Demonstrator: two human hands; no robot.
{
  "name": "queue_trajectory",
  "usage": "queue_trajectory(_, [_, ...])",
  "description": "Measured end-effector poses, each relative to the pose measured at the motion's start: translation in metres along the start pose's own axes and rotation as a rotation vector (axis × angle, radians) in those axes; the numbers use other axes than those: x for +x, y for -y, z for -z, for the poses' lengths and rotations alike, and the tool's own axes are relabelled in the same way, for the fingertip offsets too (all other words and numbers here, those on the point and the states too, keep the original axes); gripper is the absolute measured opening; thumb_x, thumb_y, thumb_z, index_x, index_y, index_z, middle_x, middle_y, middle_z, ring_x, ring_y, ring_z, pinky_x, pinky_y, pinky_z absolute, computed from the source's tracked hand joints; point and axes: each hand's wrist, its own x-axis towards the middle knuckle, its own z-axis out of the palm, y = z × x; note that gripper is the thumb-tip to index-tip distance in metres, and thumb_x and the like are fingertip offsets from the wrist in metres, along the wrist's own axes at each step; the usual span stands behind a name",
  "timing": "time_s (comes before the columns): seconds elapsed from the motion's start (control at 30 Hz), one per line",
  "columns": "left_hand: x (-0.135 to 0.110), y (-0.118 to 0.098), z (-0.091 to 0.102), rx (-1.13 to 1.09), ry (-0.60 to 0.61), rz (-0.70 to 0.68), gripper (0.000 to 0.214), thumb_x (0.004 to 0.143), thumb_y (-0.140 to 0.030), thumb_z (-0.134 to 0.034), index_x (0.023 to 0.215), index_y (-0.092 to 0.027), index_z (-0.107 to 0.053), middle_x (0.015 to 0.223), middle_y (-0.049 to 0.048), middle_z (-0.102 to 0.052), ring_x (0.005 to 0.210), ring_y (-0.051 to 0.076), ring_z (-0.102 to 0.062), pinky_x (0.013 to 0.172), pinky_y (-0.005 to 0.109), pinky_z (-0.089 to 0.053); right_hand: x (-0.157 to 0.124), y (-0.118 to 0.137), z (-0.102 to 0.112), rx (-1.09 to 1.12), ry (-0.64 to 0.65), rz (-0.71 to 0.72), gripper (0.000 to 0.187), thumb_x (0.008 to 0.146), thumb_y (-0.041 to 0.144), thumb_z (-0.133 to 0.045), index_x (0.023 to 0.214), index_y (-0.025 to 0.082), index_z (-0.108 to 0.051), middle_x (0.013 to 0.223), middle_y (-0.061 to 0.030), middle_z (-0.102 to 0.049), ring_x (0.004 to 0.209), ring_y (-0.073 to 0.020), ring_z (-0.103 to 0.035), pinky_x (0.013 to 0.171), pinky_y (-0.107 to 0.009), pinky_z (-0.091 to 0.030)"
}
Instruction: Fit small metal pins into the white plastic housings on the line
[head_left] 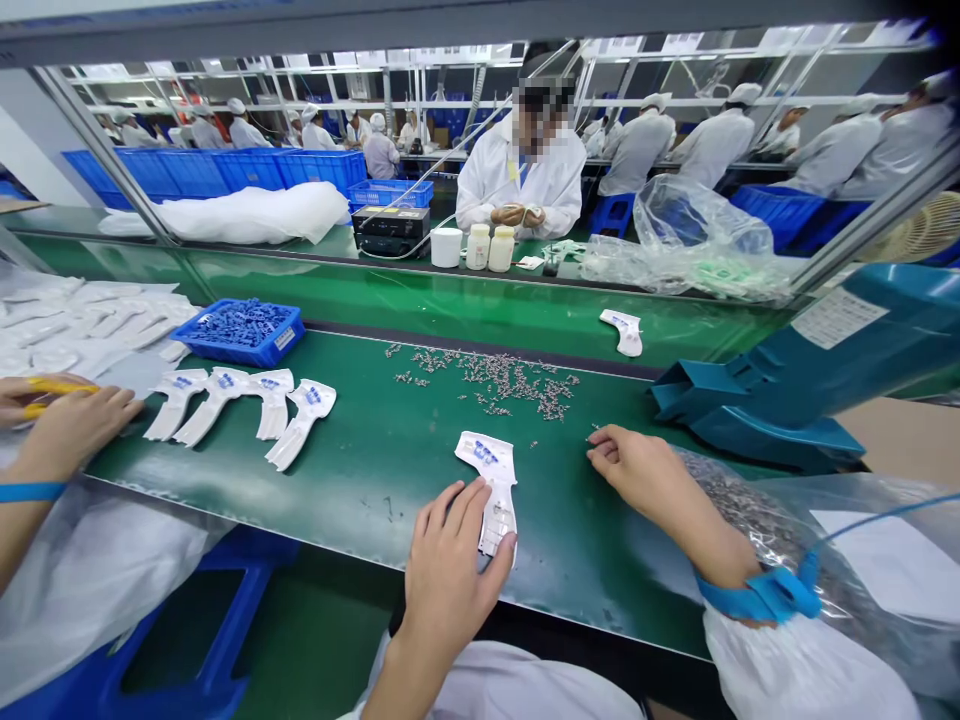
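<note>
My left hand (450,565) lies flat on the green mat, fingers stretched out, its thumb and fingertips resting against a white gun-shaped plastic shell (491,485) with blue marks. My right hand (637,470) reaches forward to the right of the shell, fingers curled and pinched together at the tips near a few stray small metal screws; what it pinches is too small to name. A blue strap (757,595) circles my right wrist. A scatter of small grey screws (502,380) lies beyond the shell.
A co-worker's hand (71,425) rests at the left beside a row of white shells (240,400). A blue tray of small parts (240,330), a teal machine (795,380), a lone shell (624,330) on the belt, plastic bags at right. A person in white sits opposite.
</note>
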Motion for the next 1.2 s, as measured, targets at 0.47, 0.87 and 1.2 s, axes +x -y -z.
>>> queue_trajectory(0.47, [0.001, -0.002, 0.001, -0.037, 0.042, 0.032, 0.043, 0.093, -0.031, -0.058, 0.135, -0.02, -0.052, 0.138, 0.006, -0.059, 0.129, 0.029, -0.05, 0.101, 0.044, -0.044, -0.039, 0.078, -0.012, 0.384, 0.406, 0.289, 0.011, 0.087, 0.026, -0.059, 0.084, 0.022, -0.069, 0.073, 0.0012, -0.069, 0.067, -0.0158, -0.061, 0.059, -0.024, -0.039])
queue_trajectory(0.87, [0.002, -0.002, 0.002, -0.085, 0.043, 0.043, 0.042, 0.093, -0.029, -0.059, 0.133, -0.02, -0.053, 0.136, 0.0057, -0.061, 0.127, 0.029, -0.05, 0.101, 0.045, -0.044, -0.015, 0.094, -0.004, 0.12, 0.49, 0.253, 0.005, 0.079, 0.02, -0.066, 0.075, 0.022, -0.067, 0.077, -0.0012, -0.072, 0.075, -0.019, -0.065, 0.06, -0.026, -0.036])
queue_trajectory(1.2, [0.002, -0.001, 0.002, -0.082, 0.026, 0.06, 0.043, 0.093, -0.03, -0.059, 0.135, -0.021, -0.051, 0.136, 0.007, -0.061, 0.126, 0.029, -0.052, 0.1, 0.044, -0.046, -0.023, 0.074, -0.014, 0.674, 0.589, 0.124, 0.021, 0.079, 0.028, -0.066, 0.092, 0.021, -0.052, 0.077, -0.0002, -0.07, 0.075, -0.0178, -0.066, 0.065, -0.027, -0.048])
